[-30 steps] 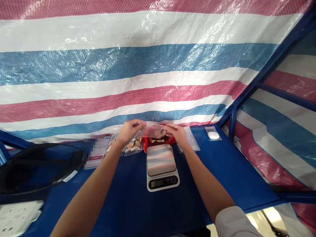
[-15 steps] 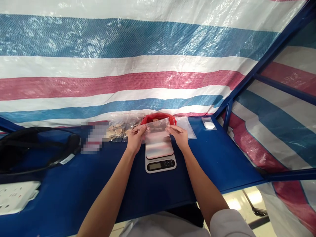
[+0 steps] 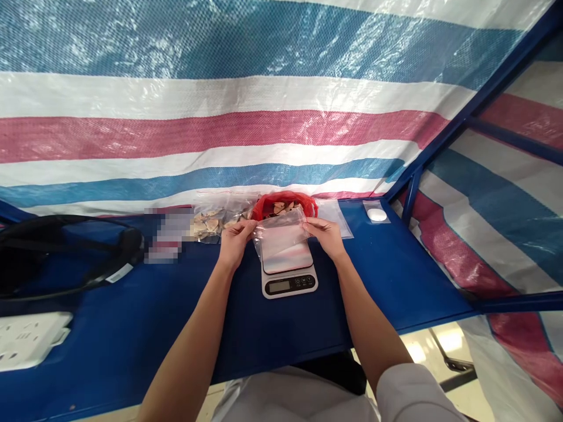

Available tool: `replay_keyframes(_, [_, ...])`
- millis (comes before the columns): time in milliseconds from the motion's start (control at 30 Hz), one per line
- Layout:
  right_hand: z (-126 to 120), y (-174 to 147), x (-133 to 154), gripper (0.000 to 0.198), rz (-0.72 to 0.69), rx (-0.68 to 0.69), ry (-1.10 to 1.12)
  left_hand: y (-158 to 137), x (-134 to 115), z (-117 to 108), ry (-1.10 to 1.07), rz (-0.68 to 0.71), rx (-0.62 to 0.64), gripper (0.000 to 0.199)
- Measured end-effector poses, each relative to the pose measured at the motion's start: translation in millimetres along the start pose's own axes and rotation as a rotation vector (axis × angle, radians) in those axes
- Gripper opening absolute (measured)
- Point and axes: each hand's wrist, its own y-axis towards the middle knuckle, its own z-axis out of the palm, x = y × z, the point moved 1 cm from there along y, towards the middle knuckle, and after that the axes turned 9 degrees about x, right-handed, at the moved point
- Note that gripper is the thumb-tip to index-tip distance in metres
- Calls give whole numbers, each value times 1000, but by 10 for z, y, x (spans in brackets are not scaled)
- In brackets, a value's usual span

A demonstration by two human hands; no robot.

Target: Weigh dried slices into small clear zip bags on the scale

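Observation:
A clear plastic bag (image 3: pixel 280 230) is stretched flat between my two hands, above the back part of a kitchen scale (image 3: pixel 288 258). My left hand (image 3: pixel 235 237) pinches its left edge between thumb and fingers. At the right edge, my right hand (image 3: pixel 326 234) grips it the same way. No contents show inside the bag. The scale has a shiny metal plate, a small display and dark buttons at the front. Just behind the bag stands an open red bag (image 3: pixel 264 205) holding dried brownish slices (image 3: pixel 285 207).
Clear bags of dried slices (image 3: pixel 207 226) lie left of the red bag. Flat clear bags (image 3: pixel 336 218) lie right of it. Farther right is a small bag with a white item (image 3: pixel 377 215). A black headset-like strap (image 3: pixel 109 275) and a white power strip (image 3: pixel 33 340) occupy the left.
My view has tilted down slightly. My hands are a little farther apart, and more of the red bag and its slices shows behind the clear bag.

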Motion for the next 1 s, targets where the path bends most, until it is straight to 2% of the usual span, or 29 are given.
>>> replay_keyframes(133, [-29, -18, 56, 42, -17, 29, -40, -14, -86, -30, 166, 13, 75, 43])
replay_keyframes(267, [-32, -33, 157, 39, -29, 78, -98, -10, -301, 0, 353, 24, 159, 47])
replay_keyframes(400, [3, -20, 302, 33, -62, 162, -216, 65, -566, 155, 583, 19, 331, 48])
replay_keyframes(500, [66, 0, 416, 28, -106, 255, -304, 149, -678, 297, 584, -45, 500, 46])
replay_keyframes(600, [130, 21, 497, 24, -161, 337, -346, 202, -680, 375, 531, -83, 556, 42])
replay_keyframes(700, [158, 37, 525, 21, -199, 344, -388, 202, -622, 380, 469, -71, 541, 37])
replay_keyframes(867, [146, 34, 461, 22, -192, 218, -305, 142, -482, 356, 282, -27, 375, 36])
replay_keyframes(1000, [170, 25, 312, 38, -43, 74, -121, 90, -296, 404, 83, 33, 227, 35])
